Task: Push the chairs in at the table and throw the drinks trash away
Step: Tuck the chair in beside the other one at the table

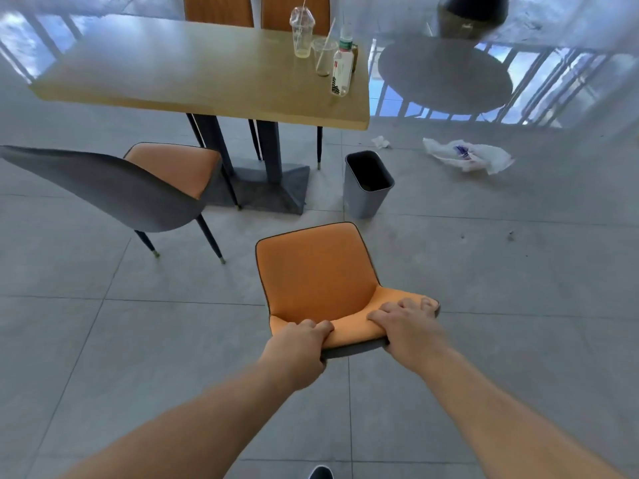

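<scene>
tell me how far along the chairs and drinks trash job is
Done: the two far chairs look tucked in. In hand: left hand and right hand grip the back of the near chair, which stands clear of the table. Left: the side chair is only partly in, and the cups and bottle are on the table, not in the bin.

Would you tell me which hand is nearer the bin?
Right. The right hand grips the chair back's right end, below the bin; the left hand grips its left end, farther away.
</scene>
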`<control>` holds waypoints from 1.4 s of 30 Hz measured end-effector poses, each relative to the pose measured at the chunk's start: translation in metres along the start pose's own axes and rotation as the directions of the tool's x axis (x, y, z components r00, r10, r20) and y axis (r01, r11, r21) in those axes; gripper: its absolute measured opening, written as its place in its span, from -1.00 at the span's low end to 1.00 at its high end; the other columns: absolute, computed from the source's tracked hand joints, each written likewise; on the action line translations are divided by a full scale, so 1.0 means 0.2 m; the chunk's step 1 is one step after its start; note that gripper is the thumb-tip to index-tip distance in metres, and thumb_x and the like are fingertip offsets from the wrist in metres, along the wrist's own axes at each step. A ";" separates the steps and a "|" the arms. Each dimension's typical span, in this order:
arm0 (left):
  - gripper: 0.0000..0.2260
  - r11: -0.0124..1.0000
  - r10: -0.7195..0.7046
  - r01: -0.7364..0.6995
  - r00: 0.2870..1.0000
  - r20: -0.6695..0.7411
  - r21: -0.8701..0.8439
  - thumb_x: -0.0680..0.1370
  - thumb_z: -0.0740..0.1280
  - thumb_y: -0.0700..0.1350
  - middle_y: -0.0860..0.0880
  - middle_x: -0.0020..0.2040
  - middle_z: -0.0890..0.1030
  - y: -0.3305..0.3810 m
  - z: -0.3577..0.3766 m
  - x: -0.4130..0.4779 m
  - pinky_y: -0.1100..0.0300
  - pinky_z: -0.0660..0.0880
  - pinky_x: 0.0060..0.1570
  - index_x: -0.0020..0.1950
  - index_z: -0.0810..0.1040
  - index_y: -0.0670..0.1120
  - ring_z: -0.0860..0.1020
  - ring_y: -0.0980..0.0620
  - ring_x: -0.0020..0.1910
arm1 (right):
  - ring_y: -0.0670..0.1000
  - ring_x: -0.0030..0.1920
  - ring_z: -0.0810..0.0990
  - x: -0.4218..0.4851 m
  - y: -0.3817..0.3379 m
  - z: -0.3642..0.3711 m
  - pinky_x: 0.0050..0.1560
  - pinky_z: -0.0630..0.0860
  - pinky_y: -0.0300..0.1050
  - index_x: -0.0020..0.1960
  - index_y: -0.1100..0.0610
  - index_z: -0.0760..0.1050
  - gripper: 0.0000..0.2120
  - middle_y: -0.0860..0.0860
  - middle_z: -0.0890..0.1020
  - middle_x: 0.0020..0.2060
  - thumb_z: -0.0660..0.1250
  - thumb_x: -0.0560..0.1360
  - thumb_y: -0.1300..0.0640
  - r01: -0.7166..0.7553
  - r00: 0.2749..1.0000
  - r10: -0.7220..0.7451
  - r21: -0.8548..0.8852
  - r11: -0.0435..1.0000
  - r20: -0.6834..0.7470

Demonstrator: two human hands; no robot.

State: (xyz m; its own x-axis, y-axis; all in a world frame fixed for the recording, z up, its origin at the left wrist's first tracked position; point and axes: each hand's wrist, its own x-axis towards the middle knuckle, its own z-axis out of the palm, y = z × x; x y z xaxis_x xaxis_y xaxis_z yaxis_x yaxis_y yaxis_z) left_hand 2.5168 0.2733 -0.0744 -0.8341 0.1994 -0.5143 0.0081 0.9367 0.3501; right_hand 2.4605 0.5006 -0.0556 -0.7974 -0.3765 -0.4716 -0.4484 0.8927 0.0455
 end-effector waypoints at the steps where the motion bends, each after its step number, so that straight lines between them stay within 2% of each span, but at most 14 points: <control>1: -0.58 1.000 -0.016 0.015 1.000 -0.022 -0.017 0.57 0.32 0.02 0.07 0.10 0.51 -0.06 -0.03 0.01 0.01 0.58 -0.11 0.41 0.33 0.22 0.51 -0.03 0.01 | 0.10 0.27 0.45 0.05 -0.05 -0.02 0.35 0.23 0.38 0.34 -0.21 0.44 -0.57 -0.15 0.55 0.26 0.43 0.50 -0.02 0.007 1.000 -0.007 0.018 1.000 -0.012; 7: -0.56 0.996 -0.039 0.035 0.998 -0.047 -0.078 0.57 0.32 -0.04 0.11 0.18 0.52 -0.47 -0.33 0.19 -0.08 0.57 0.11 0.41 0.37 0.27 0.50 -0.01 0.13 | 0.13 0.21 0.49 0.41 -0.30 -0.23 0.40 0.27 0.40 0.27 -0.16 0.48 -0.67 -0.10 0.57 0.14 0.37 0.54 0.10 -0.002 0.996 0.011 0.104 0.995 -0.087; 10: -0.58 0.996 -0.035 0.033 0.999 -0.032 -0.078 0.55 0.32 -0.04 0.14 0.17 0.51 -0.70 -0.51 0.31 -0.07 0.56 0.12 0.35 0.38 0.32 0.48 -0.02 0.13 | 0.13 0.20 0.48 0.63 -0.44 -0.36 0.42 0.26 0.41 0.27 -0.16 0.49 -0.64 -0.08 0.56 0.11 0.32 0.56 0.19 -0.026 0.995 0.039 0.144 0.989 -0.091; 23: -0.59 0.998 -0.001 0.001 1.000 0.003 -0.065 0.53 0.32 -0.08 0.15 0.13 0.52 -1.52 -1.23 0.80 -0.04 0.56 0.13 0.30 0.43 0.32 0.49 0.04 0.11 | 0.13 0.19 0.49 1.49 -0.90 -0.86 0.39 0.29 0.39 0.31 -0.15 0.49 -0.63 -0.05 0.58 0.10 0.39 0.57 0.16 -0.069 0.989 0.096 0.230 0.971 -0.109; 34: -0.55 0.995 0.037 -0.035 0.999 0.013 -0.091 0.58 0.34 -0.12 0.12 0.20 0.49 -1.82 -1.54 1.06 -0.01 0.48 0.18 0.38 0.42 0.29 0.44 0.00 0.16 | 0.13 0.12 0.50 1.90 -1.03 -1.07 0.35 0.31 0.38 0.23 -0.13 0.53 -0.67 -0.05 0.58 0.02 0.48 0.52 0.12 -0.090 0.980 0.129 0.243 0.966 -0.150; 42: -0.54 0.994 0.045 -0.046 0.999 -0.010 -0.103 0.58 0.34 -0.13 0.11 0.20 0.50 -1.85 -1.58 1.11 0.11 0.40 0.07 0.39 0.42 0.28 0.44 0.01 0.14 | 0.12 0.09 0.52 1.97 -1.02 -1.09 0.28 0.39 0.37 0.23 -0.13 0.52 -0.66 -0.05 0.59 0.00 0.50 0.50 0.07 -0.098 0.980 0.132 0.217 0.971 -0.146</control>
State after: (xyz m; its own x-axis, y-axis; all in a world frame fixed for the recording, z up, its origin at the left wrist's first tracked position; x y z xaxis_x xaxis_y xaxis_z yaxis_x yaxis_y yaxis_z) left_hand 2.1545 -0.1193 -0.0715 -0.8384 0.2388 -0.4901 -0.0105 0.8917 0.4524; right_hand 2.1501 0.1171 -0.0583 -0.8999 -0.2879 -0.3276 -0.2697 0.9577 -0.1007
